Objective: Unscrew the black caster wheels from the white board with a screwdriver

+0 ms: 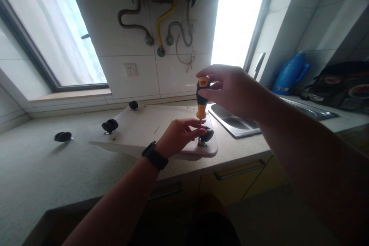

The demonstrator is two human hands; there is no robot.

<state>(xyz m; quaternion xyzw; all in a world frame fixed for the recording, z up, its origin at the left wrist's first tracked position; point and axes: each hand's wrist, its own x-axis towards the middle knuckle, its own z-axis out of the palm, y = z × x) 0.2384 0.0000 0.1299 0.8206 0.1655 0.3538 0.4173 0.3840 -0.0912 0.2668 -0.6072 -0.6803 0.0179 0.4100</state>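
Observation:
My right hand (227,86) grips the yellow and black handle of a screwdriver (202,98), which stands nearly upright. Its shaft runs down to the metal plate of a black caster wheel (207,134) at the near right corner of a white board (144,127). With fingers pinched around the lower shaft, my left hand (184,132) steadies it just above the plate; a black watch is on that wrist. Two more caster wheels, one (110,125) near and one (133,105) far, stand on the board's left part. The screw under the tip is too small to make out.
A loose caster wheel (62,137) lies on the speckled counter (34,173) at left. To the right are a steel sink (233,123), a blue thermos jug (291,73) and a dark bag (340,86). Pipes (160,27) hang on the tiled wall behind, above a socket (130,70).

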